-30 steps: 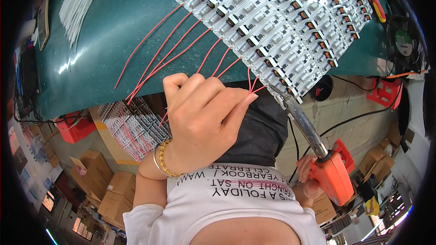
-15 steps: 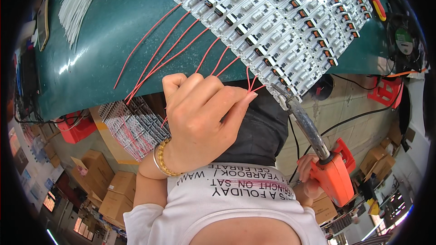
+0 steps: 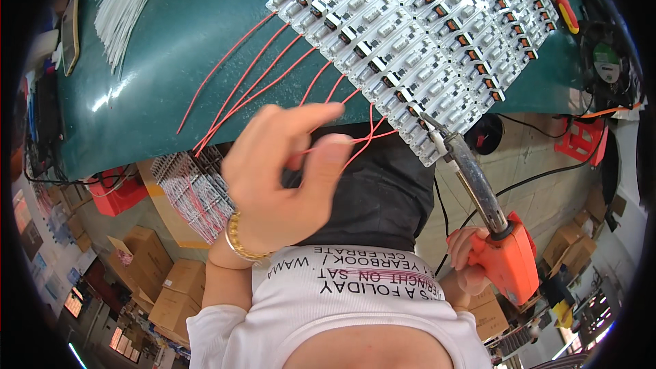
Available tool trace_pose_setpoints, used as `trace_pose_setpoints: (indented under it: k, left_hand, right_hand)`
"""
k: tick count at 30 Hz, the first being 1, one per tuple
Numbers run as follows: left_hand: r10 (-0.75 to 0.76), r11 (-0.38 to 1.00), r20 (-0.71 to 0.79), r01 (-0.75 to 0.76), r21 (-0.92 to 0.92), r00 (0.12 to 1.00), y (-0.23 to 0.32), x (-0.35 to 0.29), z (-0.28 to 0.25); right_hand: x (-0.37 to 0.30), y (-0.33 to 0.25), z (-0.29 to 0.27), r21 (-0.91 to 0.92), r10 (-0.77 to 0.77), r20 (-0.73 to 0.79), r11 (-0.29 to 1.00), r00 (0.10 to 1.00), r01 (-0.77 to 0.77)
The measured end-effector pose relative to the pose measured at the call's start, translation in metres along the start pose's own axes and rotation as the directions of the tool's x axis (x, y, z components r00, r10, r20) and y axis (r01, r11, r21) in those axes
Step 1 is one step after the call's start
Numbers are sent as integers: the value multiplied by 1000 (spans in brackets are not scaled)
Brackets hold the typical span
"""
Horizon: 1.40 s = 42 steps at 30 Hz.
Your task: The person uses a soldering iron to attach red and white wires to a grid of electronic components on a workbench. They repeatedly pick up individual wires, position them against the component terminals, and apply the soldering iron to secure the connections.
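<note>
A panel of many small white circuit boards [image 3: 400, 48] lies tilted across the table, its near corner sticking out past the edge. Red wires [image 3: 240, 79] trail from its left side. My left hand [image 3: 277, 178], slightly blurred, is open, thumb and forefinger apart, close to the loose ends of the nearest wires; its other fingers curl partly out of sight. Around the orange handle of a soldering gun [image 3: 507, 260] my right hand [image 3: 465, 263] is closed, partly hidden behind it. The gun's long metal barrel reaches up to the panel's near corner, its thin tip over the boards.
White wires [image 3: 130, 10] lie bundled at the table's [image 3: 154, 96] far left. A red-and-yellow screwdriver [image 3: 564, 8] is at the far right. Below the edge are wired boards [image 3: 195, 195], red stools [image 3: 581, 140], a black cable [image 3: 540, 176] and cardboard boxes [image 3: 179, 294].
My left hand has let go of the wire by the near corner and drawn back left, its fingers spreading. The soldering gun has shifted slightly right and its tip has lifted a little.
</note>
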<state>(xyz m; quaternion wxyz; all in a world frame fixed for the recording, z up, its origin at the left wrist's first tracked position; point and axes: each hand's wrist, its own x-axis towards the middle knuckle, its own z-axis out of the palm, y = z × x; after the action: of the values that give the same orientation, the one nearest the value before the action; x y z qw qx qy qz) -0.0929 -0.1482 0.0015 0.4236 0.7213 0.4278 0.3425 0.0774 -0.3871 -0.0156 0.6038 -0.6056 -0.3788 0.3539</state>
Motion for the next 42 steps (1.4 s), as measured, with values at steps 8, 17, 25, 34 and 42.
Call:
trace_pose_setpoints:
  k: [8,17,25,34,42]
  left_hand:
    - [455,857,-105,-403,320,884,14,105,-54]
    - [413,816,54,-395,423,909,-45,166,-41]
    - [68,832,109,-117,542,992,-30,108,-27]
    - [198,912,172,-246,330,965,-6,68,-30]
    - [196,927,361,-293,236,912,12,6,11]
  right_hand:
    - [26,4,6,81,-127,-70,988,989,132]
    - [34,8,4,159,-152,-100,973,983,167]
    - [34,9,-1,111,-152,-86,981,985,161]
    - [12,0,-3,96,-76,-151,991,986,91]
    - [-21,0,-13,95,-12,-5,995,1000,12]
